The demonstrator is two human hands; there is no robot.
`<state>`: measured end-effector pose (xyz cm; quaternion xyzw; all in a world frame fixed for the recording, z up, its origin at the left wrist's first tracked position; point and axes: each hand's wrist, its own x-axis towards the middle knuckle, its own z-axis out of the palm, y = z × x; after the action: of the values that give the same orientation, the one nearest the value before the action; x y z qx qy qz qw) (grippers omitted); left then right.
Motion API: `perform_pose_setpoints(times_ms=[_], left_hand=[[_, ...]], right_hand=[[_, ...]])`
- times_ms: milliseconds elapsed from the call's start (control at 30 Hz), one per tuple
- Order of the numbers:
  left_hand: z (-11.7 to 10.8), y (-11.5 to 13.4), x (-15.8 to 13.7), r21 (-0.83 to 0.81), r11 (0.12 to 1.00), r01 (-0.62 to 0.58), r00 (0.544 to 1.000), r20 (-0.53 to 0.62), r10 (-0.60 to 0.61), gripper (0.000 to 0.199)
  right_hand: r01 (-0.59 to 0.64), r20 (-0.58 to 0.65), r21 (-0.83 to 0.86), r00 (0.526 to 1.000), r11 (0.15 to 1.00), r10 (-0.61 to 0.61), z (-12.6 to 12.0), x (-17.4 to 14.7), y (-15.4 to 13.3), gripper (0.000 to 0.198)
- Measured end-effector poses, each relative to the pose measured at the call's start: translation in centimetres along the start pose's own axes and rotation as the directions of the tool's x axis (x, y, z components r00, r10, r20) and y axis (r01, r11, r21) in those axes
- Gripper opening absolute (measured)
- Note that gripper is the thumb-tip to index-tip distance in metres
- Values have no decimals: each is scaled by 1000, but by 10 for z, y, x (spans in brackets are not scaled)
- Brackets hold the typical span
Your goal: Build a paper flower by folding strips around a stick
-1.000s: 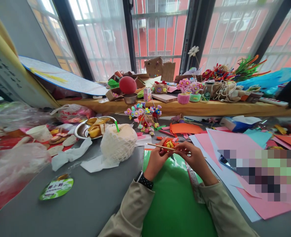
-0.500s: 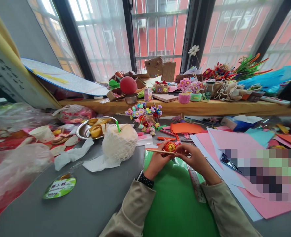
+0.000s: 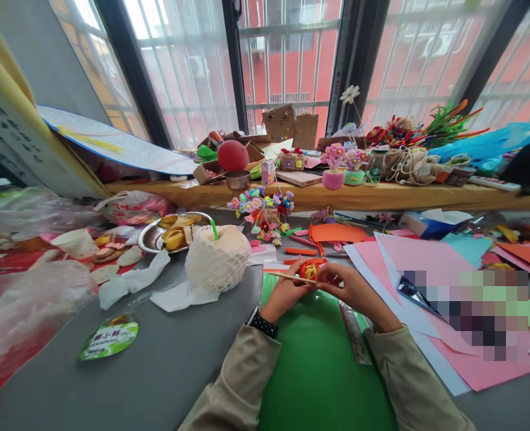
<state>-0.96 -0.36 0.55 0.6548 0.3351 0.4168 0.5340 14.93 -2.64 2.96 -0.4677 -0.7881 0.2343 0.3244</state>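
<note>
Over a green mat [image 3: 323, 371], my left hand [image 3: 286, 293] is closed round a small orange-red paper flower [image 3: 310, 270] with yellow in its middle. A thin wooden stick [image 3: 294, 277] runs across the near side of the flower. The fingers of my right hand [image 3: 345, 287] pinch this stick close against the petals. Part of the flower's underside is hidden by my fingers. Just beyond my hands lie orange paper strips [image 3: 297, 251]. A narrow patterned strip in clear wrap [image 3: 355, 335] rests on the mat below my right wrist.
Left of my hands stands a netted coconut [image 3: 220, 260] with a green straw; behind it is a metal bowl [image 3: 145, 240] with peels. Pink paper sheets [image 3: 426, 254] and a phone [image 3: 415, 292] lie to the right. Small handmade flowers [image 3: 256, 206] stand ahead, below a cluttered wooden ledge [image 3: 179, 194].
The stick's far end, visible past my right hand before, no longer shows. My fingers have shifted slightly round the flower, and the view has moved a little.
</note>
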Motion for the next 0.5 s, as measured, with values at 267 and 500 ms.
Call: perform_pose_setpoints(times_ms=[267, 500], left_hand=[[-1, -6, 0, 75, 997, 13, 1000, -10, -13, 54], [-3, -15, 3, 179, 984, 6, 991, -132, 18, 61]], right_hand=[[9, -27, -11, 1000, 1000, -10, 1, 3, 2, 12], [34, -176, -117, 983, 993, -54, 4, 3, 6, 7]])
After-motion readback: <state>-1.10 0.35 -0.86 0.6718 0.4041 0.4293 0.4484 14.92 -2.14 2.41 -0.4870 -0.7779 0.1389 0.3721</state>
